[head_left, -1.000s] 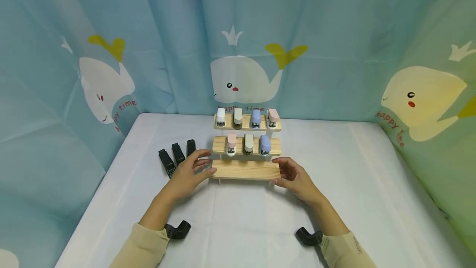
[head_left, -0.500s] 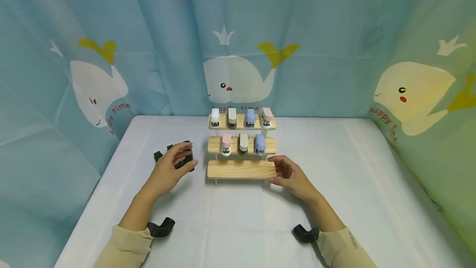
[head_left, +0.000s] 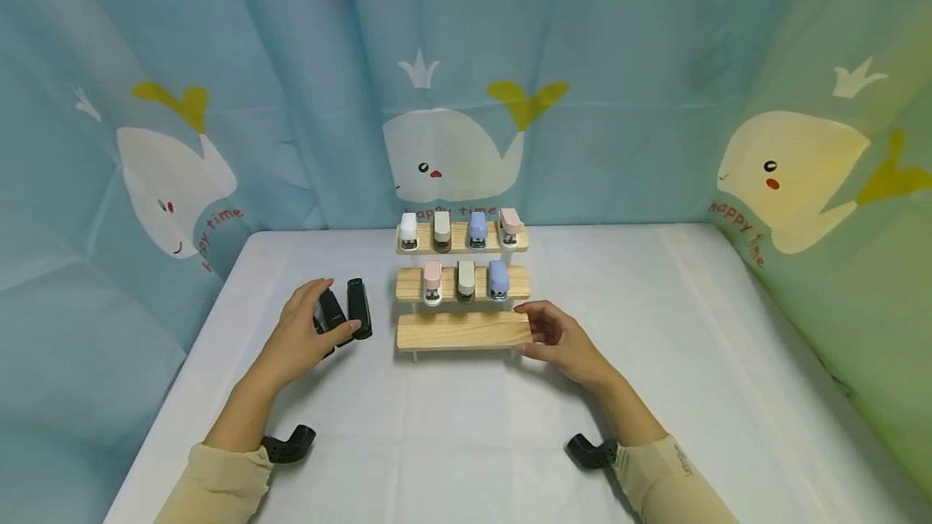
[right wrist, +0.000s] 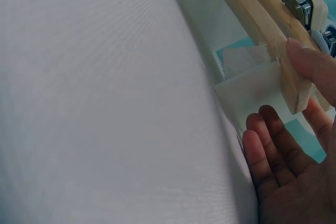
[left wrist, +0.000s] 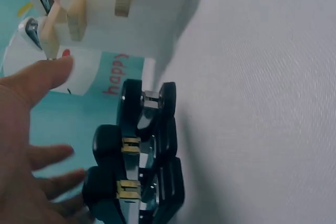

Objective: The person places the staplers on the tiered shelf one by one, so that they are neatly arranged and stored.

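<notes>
My left hand (head_left: pixel 290 340) hovers over the black staplers left of the shelf, thumb and fingers spread. One black stapler (head_left: pixel 359 310) lies nearest the shelf; a second (head_left: pixel 332 310) and a third are partly hidden by the hand. In the left wrist view the three staplers (left wrist: pixel 131 108) line up beside my fingers, with a gap to the thumb. At the right end of the three-tier wooden display shelf (head_left: pixel 463 331), my right hand (head_left: pixel 568 350) holds the lowest board. The right wrist view shows the thumb (right wrist: pixel 310 64) on that board, with other fingers curled below its end.
Small staplers stand on the upper two tiers: white (head_left: pixel 408 231), grey, blue (head_left: pixel 477 230) and pink (head_left: pixel 510 226) on top; pink (head_left: pixel 433 283), grey (head_left: pixel 466 281) and blue (head_left: pixel 498 280) in the middle. A whale-print curtain (head_left: pixel 619 160) surrounds the white table (head_left: pixel 451 443).
My left hand has left the shelf's left end and moved left over the black staplers, which now lie closer together. The right hand stays at the shelf. The head view has shifted slightly.
</notes>
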`<state>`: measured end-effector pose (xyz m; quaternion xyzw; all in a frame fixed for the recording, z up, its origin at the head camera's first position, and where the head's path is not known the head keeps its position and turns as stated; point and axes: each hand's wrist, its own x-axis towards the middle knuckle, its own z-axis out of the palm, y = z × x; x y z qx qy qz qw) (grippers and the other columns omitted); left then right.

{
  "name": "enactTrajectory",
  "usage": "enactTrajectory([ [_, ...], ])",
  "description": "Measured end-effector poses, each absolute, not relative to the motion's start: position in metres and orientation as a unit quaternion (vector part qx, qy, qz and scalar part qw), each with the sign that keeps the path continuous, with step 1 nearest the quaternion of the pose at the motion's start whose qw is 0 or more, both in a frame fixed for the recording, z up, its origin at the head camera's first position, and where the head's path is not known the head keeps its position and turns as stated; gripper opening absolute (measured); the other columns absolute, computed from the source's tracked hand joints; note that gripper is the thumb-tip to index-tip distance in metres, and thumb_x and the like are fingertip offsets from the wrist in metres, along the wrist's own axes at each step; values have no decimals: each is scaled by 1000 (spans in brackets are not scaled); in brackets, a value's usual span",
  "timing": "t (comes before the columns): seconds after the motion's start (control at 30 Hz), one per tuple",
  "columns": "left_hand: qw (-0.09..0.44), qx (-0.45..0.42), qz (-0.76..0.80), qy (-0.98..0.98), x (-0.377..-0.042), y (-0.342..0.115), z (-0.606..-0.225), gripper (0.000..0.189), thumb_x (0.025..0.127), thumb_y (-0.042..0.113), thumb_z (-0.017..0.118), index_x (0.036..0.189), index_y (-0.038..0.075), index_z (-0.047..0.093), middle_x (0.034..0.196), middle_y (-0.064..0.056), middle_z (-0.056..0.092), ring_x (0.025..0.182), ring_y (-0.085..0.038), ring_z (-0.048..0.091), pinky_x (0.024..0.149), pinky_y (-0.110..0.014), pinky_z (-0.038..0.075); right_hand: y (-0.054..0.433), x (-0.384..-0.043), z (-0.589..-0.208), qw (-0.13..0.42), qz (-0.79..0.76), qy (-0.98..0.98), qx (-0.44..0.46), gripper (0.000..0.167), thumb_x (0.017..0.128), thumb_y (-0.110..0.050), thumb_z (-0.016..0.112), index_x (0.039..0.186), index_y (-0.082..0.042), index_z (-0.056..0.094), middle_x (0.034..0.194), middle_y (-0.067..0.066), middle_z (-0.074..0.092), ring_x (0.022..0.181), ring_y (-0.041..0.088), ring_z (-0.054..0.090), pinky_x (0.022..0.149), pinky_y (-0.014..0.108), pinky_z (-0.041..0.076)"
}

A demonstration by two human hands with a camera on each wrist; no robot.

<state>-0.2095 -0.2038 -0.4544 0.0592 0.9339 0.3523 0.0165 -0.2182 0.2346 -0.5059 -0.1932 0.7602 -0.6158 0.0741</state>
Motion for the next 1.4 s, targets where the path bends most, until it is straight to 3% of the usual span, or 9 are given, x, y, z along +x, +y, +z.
enactTrajectory([
  [0.2,55,29,345,937,-213,-208,-461,111,90,59,74,165,3,14,170,-28,7,155,-55,11,117,-76,25,233,-219,-506,75,-611,763,-197,59,87,-1,80,140,-3,55,125,20,59,101,19,60,86,24,54],
  [0.67,97,4,337,937,-218,-227,-475,119,91,61,72,164,-4,4,170,-31,-3,156,-56,4,121,-74,18,234,-220,-505,75,-610,765,-190,59,86,-2,82,139,-5,56,125,19,60,101,21,61,85,24,54],
  [1.07,99,8,350,931,-219,-244,-486,115,94,57,70,162,-9,5,167,-36,8,154,-56,12,123,-70,19,235,-220,-503,79,-612,764,-191,60,86,-1,82,140,-4,55,125,20,59,100,20,61,85,25,54],
  [1.4,96,-8,330,939,-218,-250,-487,117,90,60,73,162,-8,12,162,-38,17,150,-57,20,119,-72,26,234,-218,-503,83,-619,758,-191,60,86,-1,81,140,-4,55,124,19,59,100,20,61,85,25,55],
])
